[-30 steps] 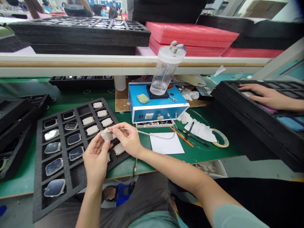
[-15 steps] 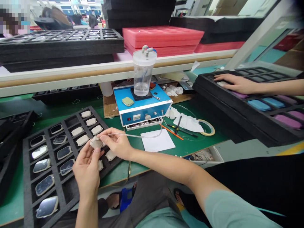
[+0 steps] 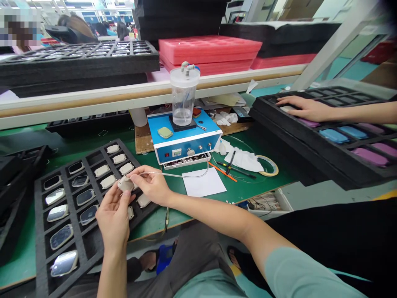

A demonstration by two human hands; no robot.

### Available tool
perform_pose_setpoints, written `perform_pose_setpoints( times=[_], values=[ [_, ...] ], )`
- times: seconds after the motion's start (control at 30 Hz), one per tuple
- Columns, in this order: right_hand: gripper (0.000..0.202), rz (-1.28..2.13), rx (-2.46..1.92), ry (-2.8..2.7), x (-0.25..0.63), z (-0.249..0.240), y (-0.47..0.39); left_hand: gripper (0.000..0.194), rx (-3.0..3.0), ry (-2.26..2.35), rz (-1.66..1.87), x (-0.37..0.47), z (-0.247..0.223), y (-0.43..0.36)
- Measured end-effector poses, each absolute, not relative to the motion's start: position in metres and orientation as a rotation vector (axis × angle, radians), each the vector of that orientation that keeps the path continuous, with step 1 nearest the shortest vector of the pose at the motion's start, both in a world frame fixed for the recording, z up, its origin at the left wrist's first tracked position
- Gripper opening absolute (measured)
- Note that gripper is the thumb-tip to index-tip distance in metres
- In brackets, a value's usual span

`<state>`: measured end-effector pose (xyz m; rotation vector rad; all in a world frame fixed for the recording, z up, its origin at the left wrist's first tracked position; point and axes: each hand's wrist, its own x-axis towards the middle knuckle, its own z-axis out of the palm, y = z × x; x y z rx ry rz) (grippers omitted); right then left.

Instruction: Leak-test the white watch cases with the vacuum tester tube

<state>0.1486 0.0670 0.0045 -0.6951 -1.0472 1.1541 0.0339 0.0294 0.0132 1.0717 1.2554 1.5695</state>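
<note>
My left hand [image 3: 114,219] grips a small beige watch case [image 3: 125,183] by its edges, above a black foam tray [image 3: 82,244]. My right hand [image 3: 152,186] pinches the end of a thin clear tube [image 3: 173,175] against the top of the case; its tip is hidden by my fingers. From there the tube runs right and curves up to a blue dispenser box [image 3: 186,148]. In the tray's cells lie more beige cases [image 3: 108,181] and, to the left, several pieces with dark glassy faces [image 3: 61,236]. Some cells hold nothing.
A clear canister [image 3: 183,97] and a greenish case [image 3: 165,132] stand on the box. White paper [image 3: 204,182], a tape roll [image 3: 268,165] and tissues [image 3: 246,159] lie to its right. Another person's hand [image 3: 305,108] rests on a stacked black tray [image 3: 279,120]. A shelf [image 3: 217,85] crosses behind.
The camera view has shifted slightly, so the tray appears a little farther right and the box a little farther left. Both hands keep nearly the same hold on the case and tube.
</note>
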Motion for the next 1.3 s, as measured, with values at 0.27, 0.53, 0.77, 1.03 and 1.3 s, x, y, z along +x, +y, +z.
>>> perform_pose_setpoints(
  times=[0.27, 0.53, 0.77, 1.03, 1.3],
  values=[
    [0.029, 1.15, -0.689, -1.069, 0.15, 0.005, 0.067, 0.061, 1.076, 1.239, 1.556, 0.032, 0.013, 0.03],
    [0.035, 1.045, -0.691, -1.101, 0.153, 0.004, 0.058, 0.059, 1.161, 1.312, 1.494, 0.03, 0.021, 0.027],
    [0.031, 1.084, -0.763, -1.041, 0.157, 0.003, 0.054, 0.04, 1.446, 1.506, 1.528, -0.02, 0.078, 0.094],
    [0.025, 1.136, -0.788, -1.106, 0.157, 0.009, 0.052, 0.051, 1.523, 1.69, 1.358, -0.027, 0.142, 0.185],
    [0.022, 1.113, -0.829, -1.105, 0.154, 0.009, 0.055, 0.048, 1.403, 1.349, 1.208, 0.0, 0.156, 0.15]
  ],
)
